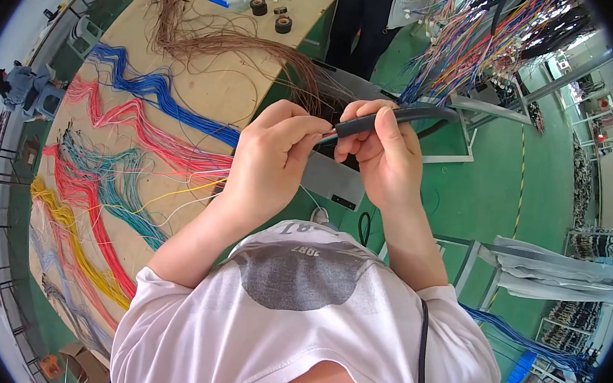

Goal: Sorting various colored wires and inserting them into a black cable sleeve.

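A black tube is held level in front of the person's chest. The right hand grips its middle; the left hand pinches its near-left end (wires barely visible there). Coloured wire bundles lie on the table at left.

Black sleeve; brown wires; blue wires; green floor.

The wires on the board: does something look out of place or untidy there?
Mostly no. The blue wires, red wires and yellow wires lie in sorted bundles on the board. Only the brown wires spread loose and tangled at the far end. Both hands hold a black tube.
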`<state>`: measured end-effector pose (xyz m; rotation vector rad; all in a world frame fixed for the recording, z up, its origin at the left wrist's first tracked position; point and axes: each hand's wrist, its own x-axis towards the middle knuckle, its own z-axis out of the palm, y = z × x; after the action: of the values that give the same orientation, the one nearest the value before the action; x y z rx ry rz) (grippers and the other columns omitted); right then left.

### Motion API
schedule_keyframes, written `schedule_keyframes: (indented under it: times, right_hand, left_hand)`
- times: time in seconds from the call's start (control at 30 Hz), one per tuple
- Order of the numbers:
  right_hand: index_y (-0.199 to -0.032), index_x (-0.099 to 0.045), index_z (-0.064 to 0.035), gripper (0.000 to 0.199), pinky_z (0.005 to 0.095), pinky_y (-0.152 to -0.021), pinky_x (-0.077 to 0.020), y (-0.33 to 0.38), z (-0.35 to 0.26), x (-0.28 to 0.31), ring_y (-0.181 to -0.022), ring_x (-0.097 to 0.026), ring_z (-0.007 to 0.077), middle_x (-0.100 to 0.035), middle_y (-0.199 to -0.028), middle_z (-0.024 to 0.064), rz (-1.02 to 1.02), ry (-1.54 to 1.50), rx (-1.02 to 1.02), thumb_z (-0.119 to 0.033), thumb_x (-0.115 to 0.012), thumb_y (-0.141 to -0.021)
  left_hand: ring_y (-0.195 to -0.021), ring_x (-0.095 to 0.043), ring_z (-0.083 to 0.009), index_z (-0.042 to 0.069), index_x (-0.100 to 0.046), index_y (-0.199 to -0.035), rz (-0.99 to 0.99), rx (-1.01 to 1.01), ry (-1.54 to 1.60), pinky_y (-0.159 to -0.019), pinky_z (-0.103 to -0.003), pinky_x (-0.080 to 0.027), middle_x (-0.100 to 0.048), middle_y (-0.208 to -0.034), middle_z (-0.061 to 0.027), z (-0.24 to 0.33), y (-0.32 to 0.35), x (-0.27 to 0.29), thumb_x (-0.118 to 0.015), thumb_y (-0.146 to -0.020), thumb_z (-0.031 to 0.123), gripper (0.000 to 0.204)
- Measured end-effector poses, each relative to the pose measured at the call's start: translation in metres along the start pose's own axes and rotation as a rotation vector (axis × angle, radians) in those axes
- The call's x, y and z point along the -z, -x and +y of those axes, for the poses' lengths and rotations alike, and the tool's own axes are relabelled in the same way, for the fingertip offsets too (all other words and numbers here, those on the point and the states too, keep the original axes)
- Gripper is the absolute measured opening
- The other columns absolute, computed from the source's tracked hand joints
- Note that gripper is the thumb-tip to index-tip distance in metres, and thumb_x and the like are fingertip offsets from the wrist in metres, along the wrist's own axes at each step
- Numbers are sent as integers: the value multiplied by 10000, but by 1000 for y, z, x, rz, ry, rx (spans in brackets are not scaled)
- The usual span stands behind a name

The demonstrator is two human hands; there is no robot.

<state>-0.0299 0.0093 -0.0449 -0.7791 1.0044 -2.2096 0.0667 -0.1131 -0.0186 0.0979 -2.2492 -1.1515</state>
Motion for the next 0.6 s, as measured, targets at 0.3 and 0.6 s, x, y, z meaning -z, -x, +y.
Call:
schedule_keyframes:
  times: [0.3, 0.6]
  right_hand:
    - [-952, -448, -28, 205, 297, -582, -463, 9, -4, -3, -636, -546, 164, -503, -903, 152, 59, 17, 0, -208, -369, -894]
    - [-958, -433, -48, 165, 284, -551, -445, 17, 3, -7, -627, -546, 158, -530, -879, 151, 169, 55, 1, -192, -400, -884]
  left_hand:
    - [-619, -510, -105, 1, -340, -1118, -9, 125, 589, -543, -220, -431, -499, -724, -63, -1, -3, -17, -538, -717, -96, 457]
    - [-834, -496, -138, 12, -218, -1243, -117, 487, 1113, -757, -245, -424, -437, -1001, -117, -8, -14, -25, -473, -821, 25, 493]
